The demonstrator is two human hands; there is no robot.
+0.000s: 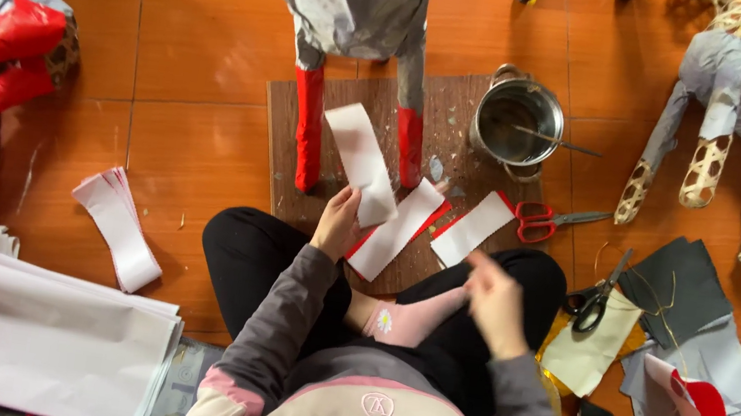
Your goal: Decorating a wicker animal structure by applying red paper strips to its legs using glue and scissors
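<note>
Right hand point(497, 303) hovers over the lap, fingers loosely curled, holding nothing visible. Left hand point(337, 223) grips a white strip point(359, 163) by its near end – strip lies on the board point(460, 124) betw. two more strips point(395, 229) and the figure's red legs point(308, 127). Farther: pot point(518, 118), red scissors point(547, 221) – both on/near board edge.

The left hand point(336, 223) holds a white paper strip point(360, 163); two more white strips point(397, 229) lie on the dark brown board point(461, 115), one seemingly backed in red. The paper figure point(359, 13) is grey with glossy red legs point(308, 127). The scissors point(538, 222) have red handles. The floor point(200, 49) is orange-brown tile. The sock point(408, 321) is pink with a daisy.
</note>
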